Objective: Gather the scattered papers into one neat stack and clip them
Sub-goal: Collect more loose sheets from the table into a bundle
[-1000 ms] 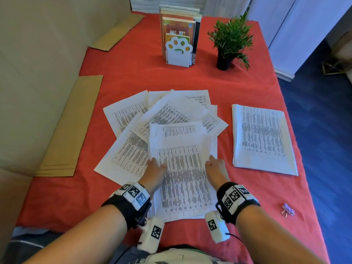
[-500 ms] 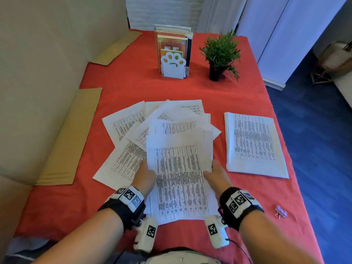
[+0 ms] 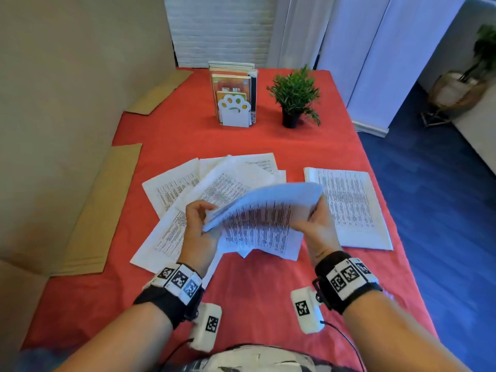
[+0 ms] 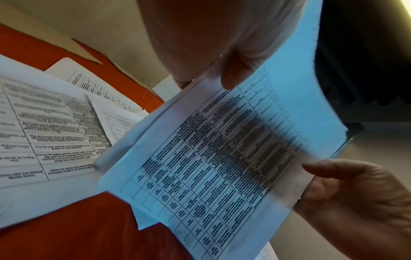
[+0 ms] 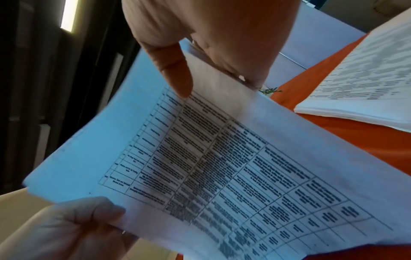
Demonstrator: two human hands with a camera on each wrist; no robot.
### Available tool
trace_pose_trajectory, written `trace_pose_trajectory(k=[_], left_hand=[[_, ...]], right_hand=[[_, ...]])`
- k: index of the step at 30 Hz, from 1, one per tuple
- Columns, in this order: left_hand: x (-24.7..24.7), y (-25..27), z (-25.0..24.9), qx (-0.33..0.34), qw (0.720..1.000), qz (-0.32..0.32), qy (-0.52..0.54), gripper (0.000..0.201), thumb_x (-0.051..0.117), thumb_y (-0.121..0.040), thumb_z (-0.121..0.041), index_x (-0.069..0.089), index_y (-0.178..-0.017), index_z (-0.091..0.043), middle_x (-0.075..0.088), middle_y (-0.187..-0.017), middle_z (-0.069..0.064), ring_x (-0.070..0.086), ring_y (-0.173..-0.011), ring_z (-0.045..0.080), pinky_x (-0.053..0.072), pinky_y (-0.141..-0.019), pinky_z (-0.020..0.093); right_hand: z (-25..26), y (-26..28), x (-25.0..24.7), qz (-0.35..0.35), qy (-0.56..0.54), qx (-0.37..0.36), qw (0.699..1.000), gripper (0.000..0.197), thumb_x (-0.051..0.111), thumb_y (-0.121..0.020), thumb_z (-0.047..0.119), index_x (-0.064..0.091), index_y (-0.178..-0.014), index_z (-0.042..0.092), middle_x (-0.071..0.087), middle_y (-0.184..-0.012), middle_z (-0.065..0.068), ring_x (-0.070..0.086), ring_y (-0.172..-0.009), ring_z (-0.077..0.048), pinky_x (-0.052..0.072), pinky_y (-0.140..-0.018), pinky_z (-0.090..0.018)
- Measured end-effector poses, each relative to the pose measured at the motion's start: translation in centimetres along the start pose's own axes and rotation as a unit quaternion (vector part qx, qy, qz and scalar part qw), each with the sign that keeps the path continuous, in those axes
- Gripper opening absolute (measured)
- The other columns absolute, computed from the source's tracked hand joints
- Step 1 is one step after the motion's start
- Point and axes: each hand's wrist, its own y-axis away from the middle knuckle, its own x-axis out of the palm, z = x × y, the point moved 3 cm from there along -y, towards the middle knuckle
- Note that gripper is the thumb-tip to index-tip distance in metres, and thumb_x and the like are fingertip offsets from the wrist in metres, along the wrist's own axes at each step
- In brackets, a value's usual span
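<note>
A bundle of printed sheets (image 3: 257, 218) is raised off the red table (image 3: 255, 285) and bowed upward between both hands. My left hand (image 3: 201, 224) pinches its left edge, thumb on top; my right hand (image 3: 314, 221) pinches the right edge. Both wrist views show the same table-printed top sheet (image 4: 222, 158) (image 5: 222, 167) with thumbs (image 4: 233, 73) (image 5: 175, 73) pressed on it. Several loose sheets (image 3: 174, 189) still lie fanned on the table to the left and behind. A squared stack of papers (image 3: 349, 208) lies flat to the right.
A paw-shaped white bookend with books (image 3: 233, 103) and a small potted plant (image 3: 294, 98) stand at the far side. Cardboard strips (image 3: 99, 210) lie along the left edge by a beige wall. The table's right edge drops to blue floor (image 3: 442, 210).
The hands were pressing flat on the top sheets a second ago; now they have gathered a bundle, pinched its two side edges and lifted it off the table, bowed.
</note>
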Motion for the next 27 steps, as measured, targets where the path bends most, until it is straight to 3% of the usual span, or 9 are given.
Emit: trace_pose_trajectory(k=[3,6,9,11,15,18,20,23,27], left_hand=[[0.2,0.0,-0.1,0.018,1.0,-0.012,-0.009,0.057,0.047,-0.07,0.023,0.043,-0.089,-0.03,0.05,-0.089,-0.001,0.051,-0.081,0.014,0.043,-0.071,0.024],[0.6,-0.1,-0.8,0.007,0.999,-0.039,0.002,0.051,0.049,-0.072,0.015,0.044,-0.083,-0.035,0.048,-0.082,-0.002,0.047,-0.069,0.009,0.04,-0.061,0.024],[0.9,-0.2,-1.4,-0.018,0.996,-0.075,0.036,0.047,0.05,-0.07,0.005,0.047,-0.082,-0.04,0.05,-0.08,-0.002,0.047,-0.068,0.013,0.039,-0.063,0.031],[1.1,0.0,-1.3,-0.032,0.995,-0.079,0.051,0.048,0.049,-0.075,0.009,0.049,-0.088,-0.037,0.053,-0.078,-0.003,0.048,-0.067,0.013,0.039,-0.064,0.033],[1.1,0.7,-0.1,-0.053,0.996,-0.049,0.056,0.051,0.059,-0.076,0.004,0.054,-0.095,-0.042,0.065,-0.082,-0.004,0.06,-0.074,0.016,0.05,-0.07,0.036],[1.0,0.7,1.5,-0.086,0.995,-0.026,0.049,0.046,0.066,-0.079,0.003,0.059,-0.112,-0.027,0.072,-0.099,-0.003,0.069,-0.092,0.016,0.057,-0.078,0.033],[1.2,0.8,2.1,-0.103,0.994,-0.028,0.024,0.033,0.068,-0.08,-0.001,0.066,-0.099,-0.027,0.071,-0.096,-0.002,0.067,-0.092,0.019,0.054,-0.085,0.038],[1.5,0.8,2.0,-0.105,0.993,-0.053,0.007,0.031,0.065,-0.083,0.0,0.063,-0.08,-0.03,0.066,-0.084,-0.008,0.062,-0.08,0.012,0.048,-0.084,0.035],[0.8,-0.5,0.8,-0.084,0.991,-0.099,0.013,0.027,0.063,-0.085,-0.001,0.064,-0.079,-0.028,0.066,-0.085,-0.011,0.062,-0.082,0.011,0.048,-0.082,0.032]], right_hand=[[-0.3,0.2,-0.2,-0.014,0.004,0.015,1.0,0.062,0.047,-0.058,-0.027,0.056,-0.103,0.016,0.064,-0.089,-0.003,0.066,-0.08,-0.006,0.053,-0.068,-0.021],[-0.3,0.0,0.1,-0.02,0.017,0.019,0.999,0.059,0.051,-0.05,-0.015,0.062,-0.099,0.015,0.067,-0.092,-0.009,0.064,-0.091,-0.023,0.053,-0.081,-0.039],[-0.3,-0.2,0.5,-0.024,0.056,0.003,0.998,0.049,0.055,-0.068,-0.015,0.067,-0.094,0.025,0.069,-0.092,-0.007,0.064,-0.092,-0.026,0.052,-0.088,-0.052],[-0.6,0.0,0.8,-0.022,0.084,0.0,0.996,0.046,0.05,-0.074,-0.01,0.064,-0.103,0.024,0.067,-0.096,-0.009,0.063,-0.094,-0.026,0.05,-0.091,-0.057],[-1.9,0.7,0.5,-0.021,0.058,0.038,0.997,0.057,0.051,-0.063,-0.012,0.057,-0.114,0.016,0.066,-0.098,-0.014,0.064,-0.091,-0.024,0.053,-0.086,-0.049],[-2.6,0.6,0.0,-0.027,0.043,0.065,0.997,0.057,0.051,-0.064,-0.023,0.058,-0.109,0.012,0.068,-0.088,-0.008,0.066,-0.081,-0.016,0.055,-0.072,-0.032],[-3.4,0.3,-0.1,-0.034,0.046,0.091,0.994,0.052,0.05,-0.067,-0.025,0.06,-0.103,0.011,0.068,-0.083,-0.007,0.066,-0.077,-0.018,0.055,-0.075,-0.035],[-3.7,-0.2,-0.1,-0.04,0.059,0.114,0.991,0.042,0.058,-0.064,-0.013,0.058,-0.1,0.009,0.065,-0.093,-0.017,0.063,-0.088,-0.028,0.052,-0.091,-0.053],[-2.3,-0.6,-0.1,0.024,0.094,0.107,0.99,0.03,0.062,-0.064,0.004,0.063,-0.093,0.013,0.064,-0.091,-0.016,0.061,-0.085,-0.025,0.051,-0.084,-0.042]])
